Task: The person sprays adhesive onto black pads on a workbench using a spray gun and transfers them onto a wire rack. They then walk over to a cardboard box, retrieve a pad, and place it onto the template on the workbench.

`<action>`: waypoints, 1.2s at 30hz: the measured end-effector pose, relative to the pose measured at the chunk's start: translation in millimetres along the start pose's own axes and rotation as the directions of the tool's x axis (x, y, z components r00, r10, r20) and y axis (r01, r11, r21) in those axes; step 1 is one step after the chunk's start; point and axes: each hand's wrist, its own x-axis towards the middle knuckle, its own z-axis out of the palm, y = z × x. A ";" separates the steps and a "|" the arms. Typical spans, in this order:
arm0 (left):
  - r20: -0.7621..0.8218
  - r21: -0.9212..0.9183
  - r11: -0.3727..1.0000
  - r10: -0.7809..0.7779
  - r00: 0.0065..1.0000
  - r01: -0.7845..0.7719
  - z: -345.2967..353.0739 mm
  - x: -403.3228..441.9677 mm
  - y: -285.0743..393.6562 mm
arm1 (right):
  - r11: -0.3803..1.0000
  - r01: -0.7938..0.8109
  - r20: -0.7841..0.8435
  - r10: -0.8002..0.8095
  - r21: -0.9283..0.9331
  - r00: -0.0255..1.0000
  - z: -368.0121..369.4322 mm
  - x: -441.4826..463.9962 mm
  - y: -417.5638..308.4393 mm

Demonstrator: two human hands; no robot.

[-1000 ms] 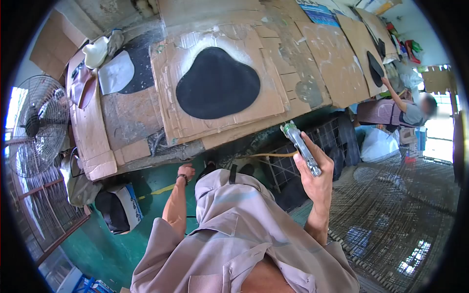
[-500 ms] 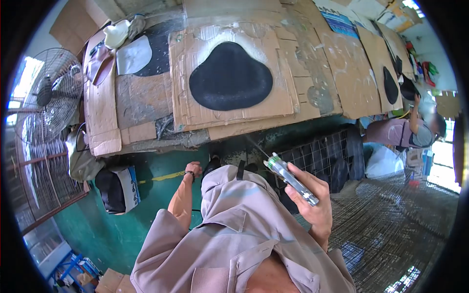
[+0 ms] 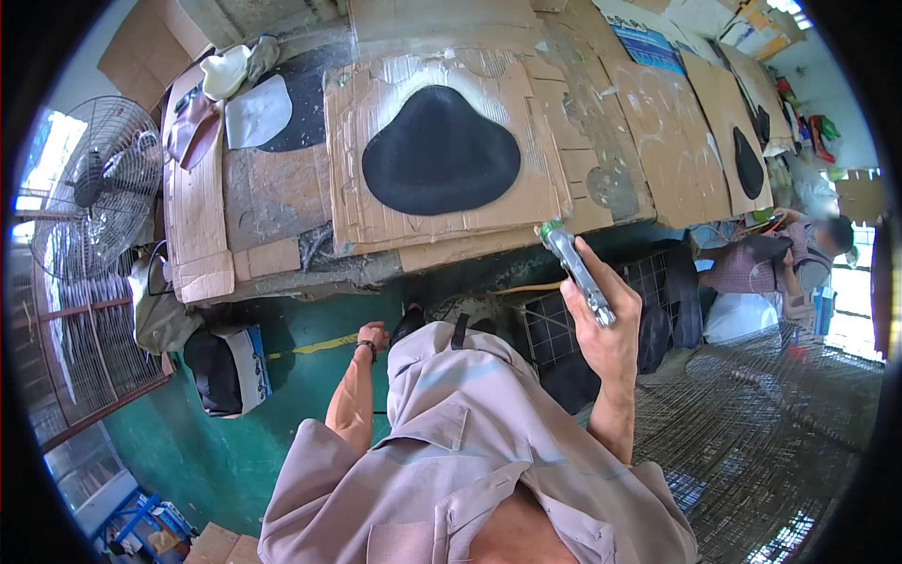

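Note:
My right hand (image 3: 606, 315) is closed round a grey, tube-shaped tool (image 3: 581, 277) with a green end that points up toward the table's front edge. Beyond it, a black pad (image 3: 442, 155), shaped like a rounded triangle, lies on a cardboard sheet (image 3: 352, 221). White residue marks the cardboard round the pad's narrow far end. My left hand (image 3: 374, 336) hangs low beside my leg, fingers curled in, nothing visible in them. A dark band circles that wrist.
A large fan (image 3: 94, 183) stands at the left. On the table's left lie a pale flat piece (image 3: 260, 111) and a brown piece (image 3: 193, 132). A wire-grid rack (image 3: 554, 329) with black pieces sits below the table. Another person (image 3: 799, 254) works at far right.
My right hand and the tool have risen and moved toward the table. A tan hose-like strip now shows under the table edge. The other person's arm has come down from the table.

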 end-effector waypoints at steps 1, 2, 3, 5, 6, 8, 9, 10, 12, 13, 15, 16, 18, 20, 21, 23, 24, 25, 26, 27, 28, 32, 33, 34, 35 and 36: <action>0.008 0.027 1.000 -0.006 1.000 0.006 -2.1 -0.5 -4.1 | 1.000 0.014 0.015 -0.014 -0.004 1.000 -4.7 -4.3 -0.9; 0.011 0.029 1.000 -0.010 1.000 0.009 -2.7 -0.4 -6.8 | 0.999 0.031 0.038 -0.030 -0.026 0.999 -9.3 -11.3 0.8; 0.004 0.037 0.999 -0.021 1.000 0.021 -2.8 -0.4 -7.8 | 0.998 0.013 0.098 -0.007 -0.066 0.995 -16.3 -18.7 0.7; -0.002 0.042 0.999 -0.033 0.999 0.033 -2.0 -1.0 -6.7 | 0.995 -0.058 0.200 0.073 -0.079 0.977 -27.7 -29.6 -6.3; 0.005 0.039 0.998 -0.039 0.999 0.038 -1.1 -1.9 -4.4 | 0.996 -0.023 0.200 0.041 -0.092 0.979 -29.4 -32.1 -6.9; 0.003 0.064 0.998 -0.023 1.000 0.023 1.2 -4.3 -0.1 | 0.998 -0.054 0.157 0.056 -0.016 0.986 -27.6 -28.1 -12.9; 0.003 0.072 0.997 -0.022 1.000 0.022 4.0 -5.3 2.8 | 1.000 0.001 0.065 -0.002 0.024 0.998 -20.8 -25.3 -11.9; 0.013 0.071 0.997 -0.016 1.000 0.015 7.0 -6.1 7.6 | 0.999 -0.004 0.037 0.003 0.032 0.999 -18.0 -23.2 -12.7; 0.034 0.068 0.997 0.029 0.999 -0.032 8.1 -5.7 19.1 | 0.999 -0.037 0.138 0.034 0.024 0.990 -24.9 -24.3 -17.3; 0.033 0.069 0.997 0.037 0.999 -0.039 7.6 -3.7 24.8 | 1.000 -0.011 0.198 0.006 0.024 0.980 -27.8 -28.1 -14.4; 0.037 0.053 0.994 0.095 0.995 -0.097 12.3 -0.6 29.9 | 1.000 0.005 0.253 -0.003 -0.006 0.967 -29.4 -35.0 -8.7; 0.058 0.017 0.996 0.085 0.995 -0.086 13.4 2.9 32.1 | 1.000 -0.008 0.235 0.010 -0.010 0.972 -29.7 -35.5 -8.1; 0.064 0.053 0.991 0.117 0.991 -0.121 14.5 1.2 34.4 | 1.000 -0.019 0.147 0.018 0.012 0.989 -23.5 -30.5 -9.4; 0.055 0.080 0.990 0.116 0.992 -0.120 14.2 -2.6 36.6 | 0.999 0.033 0.008 -0.033 0.007 0.999 -16.0 -20.8 -4.1; 0.055 0.091 0.990 0.108 0.993 -0.113 14.1 -5.5 37.2 | 1.000 0.024 -0.011 -0.024 0.004 1.000 -16.7 -18.2 -4.5; 0.059 0.101 0.990 0.096 0.994 -0.101 13.5 -10.5 36.9 | 1.000 0.001 0.009 -0.001 0.012 1.000 -20.5 -21.9 -2.0; 0.053 0.121 0.988 0.093 0.994 -0.099 11.6 -10.0 34.6 | 1.000 -0.008 0.048 0.008 0.001 0.999 -26.3 -27.0 -0.5; 0.047 0.136 0.986 0.091 0.995 -0.097 10.9 -8.9 33.0 | 0.998 -0.056 0.126 0.058 -0.021 0.990 -32.8 -33.1 -0.9; 0.047 0.140 0.986 0.086 0.995 -0.092 9.9 -8.3 30.5 | 0.998 -0.063 0.165 0.066 -0.022 0.984 -37.1 -37.3 -1.8; 0.044 0.129 0.988 0.080 0.996 -0.085 8.8 -5.0 26.3 | 0.998 -0.033 0.173 0.041 -0.048 0.984 -38.3 -40.0 -0.5; 0.042 0.122 0.990 0.072 0.997 -0.077 7.8 -2.7 20.5 | 0.998 -0.056 0.175 0.061 -0.030 0.983 -39.6 -38.9 -2.5; 0.039 0.184 0.982 0.042 0.998 -0.049 6.2 6.2 4.0 | 1.000 -0.006 0.037 0.006 0.011 0.999 -30.3 -28.0 -6.4; 0.009 0.129 0.991 -0.035 0.999 0.034 7.3 -11.0 16.4 | 1.000 -0.002 0.104 0.001 0.004 0.995 -36.0 -29.0 -7.1; 0.009 0.126 0.992 -0.032 0.999 0.030 5.5 -13.0 20.8 | 1.000 0.007 0.173 -0.006 -0.004 0.985 -43.1 -32.0 -7.0; 0.011 0.140 0.990 0.002 1.000 -0.003 5.8 -15.1 23.7 | 0.999 -0.015 0.227 0.021 -0.029 0.974 -47.8 -37.3 -7.3; 0.013 0.153 0.988 0.030 0.999 -0.032 6.5 -11.2 19.2 | 0.995 -0.039 0.298 0.063 -0.087 0.953 -53.5 -41.4 -5.0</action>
